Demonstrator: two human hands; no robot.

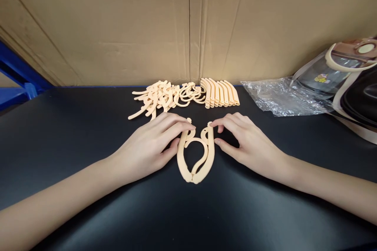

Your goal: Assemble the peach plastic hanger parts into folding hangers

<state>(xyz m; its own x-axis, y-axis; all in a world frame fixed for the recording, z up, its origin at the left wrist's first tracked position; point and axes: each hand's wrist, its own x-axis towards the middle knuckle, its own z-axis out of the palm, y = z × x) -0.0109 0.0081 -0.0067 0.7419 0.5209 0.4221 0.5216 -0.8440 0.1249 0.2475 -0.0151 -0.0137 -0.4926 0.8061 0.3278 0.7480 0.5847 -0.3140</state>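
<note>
A peach-coloured folding hanger (210, 157) lies on the black table, its two arms folded upward around a curved hook and joined at the bottom. My left hand (156, 143) rests at its left arm, fingertips on the upper part and thumb beside the edge. At the right arm, my right hand (246, 141) touches the top end with a fingertip, its thumb near the outer edge and its fingers apart. Behind my hands lie a loose pile of curved peach pieces (160, 94), several hooks (188, 93) and a neat row of arm pieces (220, 93).
A crumpled clear plastic bag (285, 96) lies at the back right, beside a transparent bottle (330, 72) with a brown lid and a black bag (361, 94). Cardboard (141, 27) stands behind the black table (123, 211). A blue frame (20, 74) is at the left.
</note>
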